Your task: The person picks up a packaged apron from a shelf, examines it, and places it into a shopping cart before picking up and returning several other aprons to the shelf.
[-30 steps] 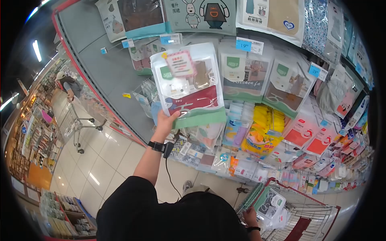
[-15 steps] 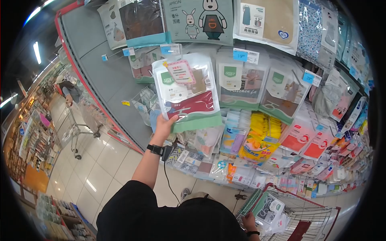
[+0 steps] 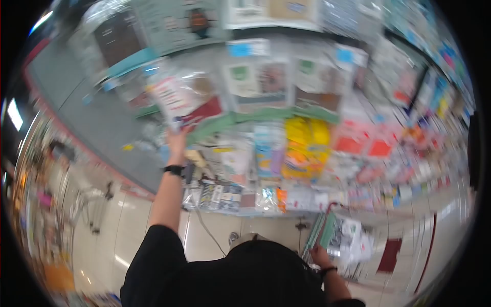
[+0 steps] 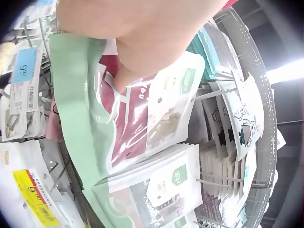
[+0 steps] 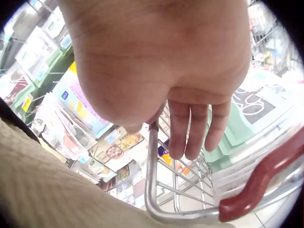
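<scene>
My left hand (image 3: 177,143) grips the lower edge of a clear-fronted package (image 3: 207,110) with a dark red panel and green bottom band, held up in front of the hanging stock. In the left wrist view the hand (image 4: 142,33) covers the package's (image 4: 130,123) upper left part, its thumb pressed on the front. Low at the right, my right hand (image 3: 320,256) is at the side of a wire shopping cart (image 3: 433,240). Its fingers bend down over the metal rail in the right wrist view, where the hand (image 5: 161,66) hides part of the rail.
Similar green-banded packages (image 3: 255,92) hang right of the held one, above yellow packs (image 3: 307,146). A grey shelf panel (image 3: 76,97) stands at the left. The cart holds packages (image 3: 345,233), and its red part (image 5: 259,190) shows. Another cart (image 3: 94,204) is at far left.
The head view has shifted and blurred. My left hand and the package appear further left and closer to the hanging packages, with the package tilted more. My right hand remains at the cart.
</scene>
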Demonstrator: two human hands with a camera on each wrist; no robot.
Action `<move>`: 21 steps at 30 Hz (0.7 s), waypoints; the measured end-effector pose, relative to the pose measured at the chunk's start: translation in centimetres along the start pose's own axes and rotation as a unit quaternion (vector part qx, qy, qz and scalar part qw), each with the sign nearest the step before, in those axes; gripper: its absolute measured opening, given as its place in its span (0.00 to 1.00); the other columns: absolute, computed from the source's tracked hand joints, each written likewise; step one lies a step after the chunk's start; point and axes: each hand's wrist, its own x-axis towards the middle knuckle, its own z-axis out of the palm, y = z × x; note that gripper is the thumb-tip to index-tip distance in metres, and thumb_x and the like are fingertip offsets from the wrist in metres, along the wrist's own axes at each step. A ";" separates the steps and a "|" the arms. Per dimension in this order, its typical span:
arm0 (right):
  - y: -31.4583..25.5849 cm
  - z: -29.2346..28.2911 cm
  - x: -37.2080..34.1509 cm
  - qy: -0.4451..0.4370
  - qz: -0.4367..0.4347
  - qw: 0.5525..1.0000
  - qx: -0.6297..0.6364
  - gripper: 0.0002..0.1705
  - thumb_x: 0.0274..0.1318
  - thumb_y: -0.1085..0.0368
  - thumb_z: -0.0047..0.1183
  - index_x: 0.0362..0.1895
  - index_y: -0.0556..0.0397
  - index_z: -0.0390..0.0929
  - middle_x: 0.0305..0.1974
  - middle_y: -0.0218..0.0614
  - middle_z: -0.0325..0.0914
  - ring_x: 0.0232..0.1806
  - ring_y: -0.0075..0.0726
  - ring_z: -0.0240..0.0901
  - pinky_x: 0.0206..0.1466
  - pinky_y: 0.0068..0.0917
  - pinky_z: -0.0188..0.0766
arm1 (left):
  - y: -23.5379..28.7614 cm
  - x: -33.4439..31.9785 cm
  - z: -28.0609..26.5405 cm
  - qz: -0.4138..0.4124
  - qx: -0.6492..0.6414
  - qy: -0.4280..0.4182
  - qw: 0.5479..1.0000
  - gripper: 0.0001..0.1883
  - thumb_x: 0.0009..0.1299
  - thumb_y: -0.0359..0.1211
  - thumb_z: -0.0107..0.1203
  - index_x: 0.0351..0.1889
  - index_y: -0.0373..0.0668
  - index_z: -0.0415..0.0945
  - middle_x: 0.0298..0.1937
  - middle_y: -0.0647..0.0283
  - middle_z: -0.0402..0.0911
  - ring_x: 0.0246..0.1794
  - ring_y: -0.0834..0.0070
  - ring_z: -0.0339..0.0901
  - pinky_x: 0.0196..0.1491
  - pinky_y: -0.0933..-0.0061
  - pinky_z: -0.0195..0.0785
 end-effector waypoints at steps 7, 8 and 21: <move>1.8 -1.1 -2.0 0.033 0.073 0.997 -0.009 0.29 0.62 0.43 0.40 0.36 0.58 0.78 0.34 0.56 0.78 0.40 0.62 0.74 0.44 0.50 0.68 | 4.9 -7.0 -0.1 0.161 0.115 0.111 0.974 0.31 0.65 0.35 0.59 0.62 0.32 0.58 0.58 0.50 0.65 0.54 0.62 0.68 0.58 0.62 0.61; 1.8 -1.7 -2.0 0.026 0.103 0.994 0.002 0.27 0.57 0.45 0.44 0.33 0.59 0.79 0.32 0.56 0.78 0.39 0.62 0.74 0.43 0.49 0.69 | 5.9 -9.2 0.4 0.158 0.024 0.102 0.982 0.28 0.66 0.33 0.57 0.61 0.33 0.59 0.54 0.51 0.70 0.50 0.65 0.72 0.55 0.65 0.65; 12.9 2.5 2.3 0.043 0.211 0.959 0.183 0.20 0.47 0.60 0.60 0.41 0.62 0.77 0.25 0.39 0.75 0.26 0.34 0.75 0.28 0.27 0.74 | 5.7 -27.3 5.3 -0.133 -0.032 -0.637 0.758 0.22 0.67 0.27 0.55 0.60 0.40 0.66 0.44 0.58 0.81 0.41 0.76 0.77 0.48 0.74 0.68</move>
